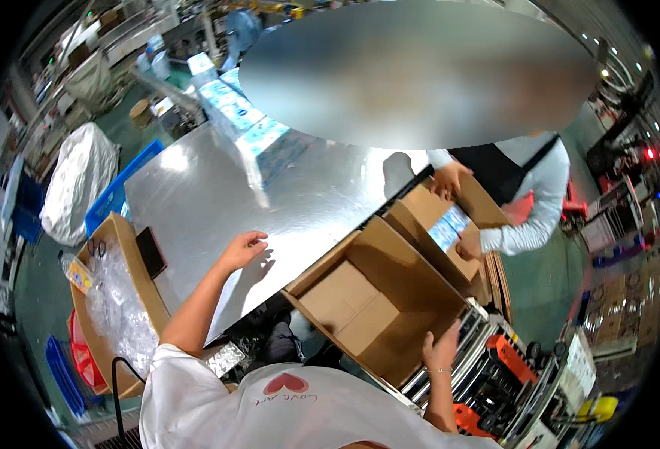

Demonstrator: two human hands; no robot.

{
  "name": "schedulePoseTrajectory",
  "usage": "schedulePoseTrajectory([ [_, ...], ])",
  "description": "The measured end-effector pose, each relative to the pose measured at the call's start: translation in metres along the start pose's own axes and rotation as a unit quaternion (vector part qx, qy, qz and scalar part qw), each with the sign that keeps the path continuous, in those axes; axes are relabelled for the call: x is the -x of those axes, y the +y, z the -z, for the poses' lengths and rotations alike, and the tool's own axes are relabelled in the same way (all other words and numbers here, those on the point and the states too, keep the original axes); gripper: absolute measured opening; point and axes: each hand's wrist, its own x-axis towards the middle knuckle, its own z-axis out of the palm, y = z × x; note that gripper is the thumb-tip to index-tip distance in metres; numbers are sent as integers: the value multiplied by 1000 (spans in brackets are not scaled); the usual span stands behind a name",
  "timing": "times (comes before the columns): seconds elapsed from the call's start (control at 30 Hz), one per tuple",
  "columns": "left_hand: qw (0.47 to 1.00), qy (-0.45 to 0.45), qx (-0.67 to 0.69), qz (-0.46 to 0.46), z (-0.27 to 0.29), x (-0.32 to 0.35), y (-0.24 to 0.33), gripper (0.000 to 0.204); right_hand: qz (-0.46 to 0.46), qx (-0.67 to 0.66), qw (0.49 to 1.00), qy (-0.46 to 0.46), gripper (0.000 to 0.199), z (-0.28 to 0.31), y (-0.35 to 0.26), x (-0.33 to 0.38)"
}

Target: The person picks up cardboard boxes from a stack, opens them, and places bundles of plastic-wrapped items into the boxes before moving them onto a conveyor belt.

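My left hand (244, 251) is held above the shiny metal table (195, 179), fingers loosely apart and nothing in them. An open cardboard box (352, 303) stands in front of me at the table's right edge; only its bare brown bottom and walls show inside. At its near right corner is my right hand (440, 349), fingers stretched out, palm toward the box wall. Whether it touches the cardboard I cannot tell. Beyond stands a second cardboard box (412, 224), where a co-worker's hands (449, 179) rest near a blue-and-white pack (448, 227).
Blue-and-white packs (232, 106) line up at the table's far side. On the left are a dark phone (150, 253), a carton of clear plastic bags (124, 299) and a blue crate (124, 187). A roller conveyor (473, 340) with orange parts runs at the right.
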Motion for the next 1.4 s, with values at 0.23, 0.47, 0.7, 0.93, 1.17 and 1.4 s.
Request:
schedulePoseTrajectory([
  [0.23, 950, 188, -142, -204, 92, -88, 21, 34, 219, 29, 975, -28, 55, -9, -124, -62],
  [0.47, 917, 186, -347, -60, 154, -276, 67, 46, 326, -30, 916, -230, 50, -49, -258, -69],
  [0.7, 907, 182, -375, -63, 169, -317, 54, 40, 300, 2, 910, -285, 48, -65, -302, -115],
  [0.93, 872, 187, -386, -235, 194, -151, 3, 22, 517, 72, 840, -145, 61, -128, -383, -228],
  [1.17, 964, 51, -236, -110, 94, 51, 25, 30, 694, 198, 682, -120, 74, -205, -507, -277],
  [1.4, 961, 141, -231, -63, 97, 30, 37, 32, 530, 102, 763, -357, 86, -232, -616, -177],
])
